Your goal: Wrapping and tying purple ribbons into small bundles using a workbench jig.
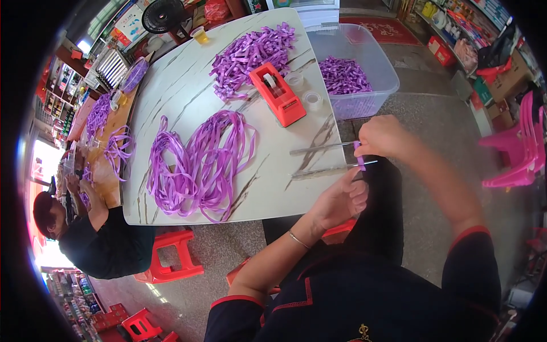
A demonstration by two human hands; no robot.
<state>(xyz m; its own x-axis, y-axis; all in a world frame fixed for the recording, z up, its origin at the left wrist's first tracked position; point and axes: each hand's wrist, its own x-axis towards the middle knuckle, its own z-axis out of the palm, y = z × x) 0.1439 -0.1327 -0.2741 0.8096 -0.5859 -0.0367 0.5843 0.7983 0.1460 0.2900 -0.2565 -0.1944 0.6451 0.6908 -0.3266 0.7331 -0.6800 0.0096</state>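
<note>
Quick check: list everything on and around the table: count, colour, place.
ribbon strip: one, purple, between the hands
rods: two, silvery, table's right edge
looped ribbon bundles: two, purple, table's near left
ribbon heap: one, purple, table's far side
tape dispenser: one, red, beside heap
tape rolls: two, clear, dispenser's right
cup: one, yellow, far edge
table: one, white, centre
bin: one, clear, right of table
fan: one, black, behind table
wooden table: one, brown, left
co-worker: one, dark-clothed, left
stools: several, red, floor
stacked seats: uncountable, pink, right
left hand: one, strip's near end
right hand: one, far end
</note>
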